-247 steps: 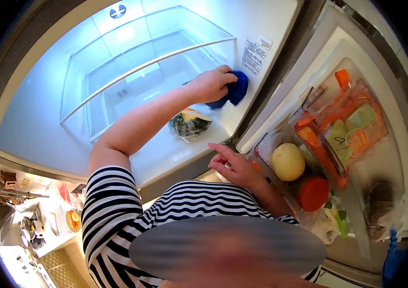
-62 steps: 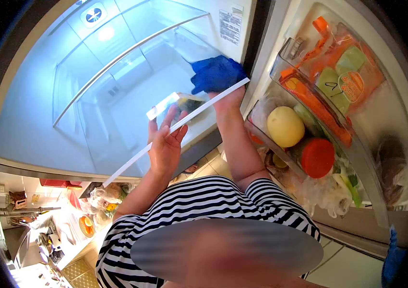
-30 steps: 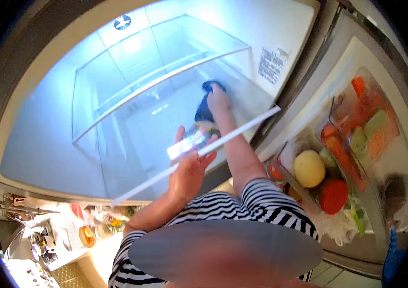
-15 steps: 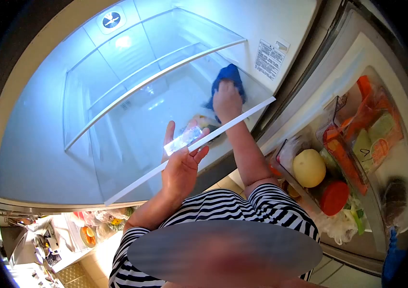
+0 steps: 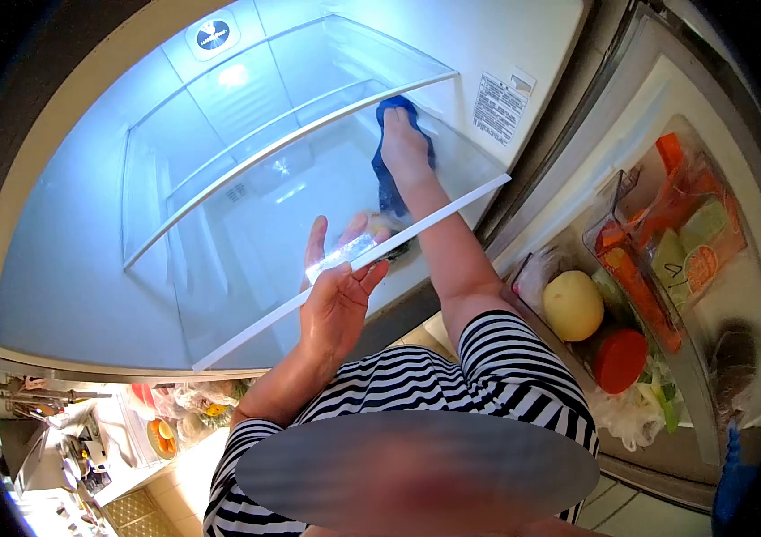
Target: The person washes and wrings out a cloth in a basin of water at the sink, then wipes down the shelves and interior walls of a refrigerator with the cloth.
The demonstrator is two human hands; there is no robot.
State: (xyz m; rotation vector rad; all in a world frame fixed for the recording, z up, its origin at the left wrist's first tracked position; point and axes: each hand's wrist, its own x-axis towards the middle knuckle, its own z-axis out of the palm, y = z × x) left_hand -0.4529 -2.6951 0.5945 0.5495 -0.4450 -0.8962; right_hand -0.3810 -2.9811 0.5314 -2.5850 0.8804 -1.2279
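My left hand (image 5: 334,309) grips the white front strip of a clear refrigerator shelf (image 5: 251,333), with the thumb in front and the fingers seen through the glass behind it. A bright reflection covers part of those fingers. My right hand (image 5: 405,150) is closed on a blue cloth (image 5: 389,190), pressing it near the right side of the shelf, toward the back. The cloth hangs down past the wrist toward the front strip. The strip crosses over my right forearm. Beside my left fingertips lies something dark and pale, partly hidden, that I cannot make out.
A second clear shelf (image 5: 291,134) edge spans the refrigerator farther in. On the right, the open door (image 5: 568,192) carries a yellow round fruit (image 5: 574,306), a red lid (image 5: 619,361) and bagged vegetables (image 5: 698,237). A lit counter with food (image 5: 164,438) stands at lower left.
My right hand has moved the blue cloth farther back and slightly left, and the cloth now stretches out longer. My left hand stays on the front strip.
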